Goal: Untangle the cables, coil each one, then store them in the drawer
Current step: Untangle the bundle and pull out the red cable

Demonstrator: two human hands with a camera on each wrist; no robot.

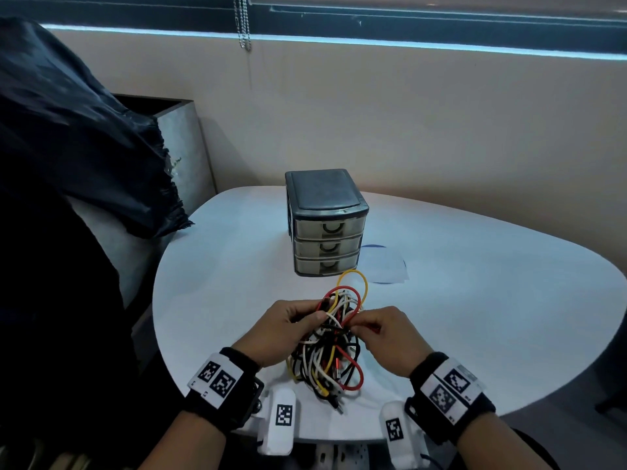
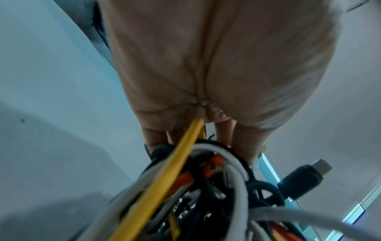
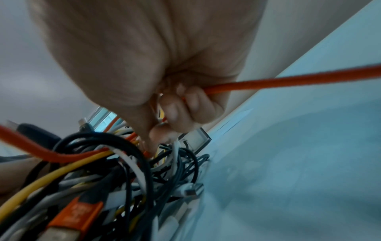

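Observation:
A tangled bundle of cables (image 1: pixel 327 347) in red, yellow, white and black hangs between both hands above the white table (image 1: pixel 475 300). My left hand (image 1: pixel 288 325) grips the top of the tangle from the left, fingers curled round several strands (image 2: pixel 185 146). My right hand (image 1: pixel 376 329) pinches a red cable (image 3: pixel 288 79) at the tangle's upper right. A yellow loop (image 1: pixel 356 283) and a red loop stick up behind the hands. The small three-drawer unit (image 1: pixel 325 225) stands behind, all drawers closed.
A sheet of paper (image 1: pixel 386 266) lies right of the drawer unit. A dark cloth-covered object (image 1: pixel 68 147) and a grey box (image 1: pixel 183 140) stand at the left. The table's near edge runs just under my wrists.

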